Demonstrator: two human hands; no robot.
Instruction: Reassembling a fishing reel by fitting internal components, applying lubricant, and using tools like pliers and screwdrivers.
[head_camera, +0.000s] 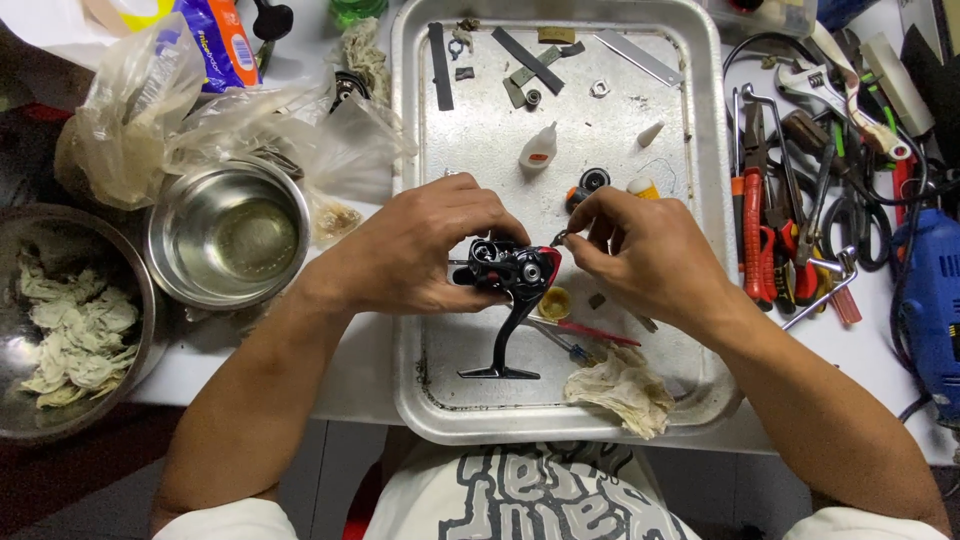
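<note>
- Steel tray (705, 200) on the white table (360, 350) is the landmark; everything worked on sits over its middle, with pliers and other hand tools well to its right and two metal bowls to its left.
- Black-and-red fishing reel body (515, 270) is held above the tray's centre, its stem and foot (500, 372) pointing toward the tray's near rim. It looks rigid and fairly light, probably greasy, so the solid body is the safest place to grip, not the thin stem.
- Left hand (415, 250) is wrapped around the reel body from the tray's left side, fingers closed firmly on it.
- Right hand (645, 255) pinches a tiny metal part (560, 238) between thumb and forefinger, just at the reel's upper right edge; small, easily dropped.
</note>
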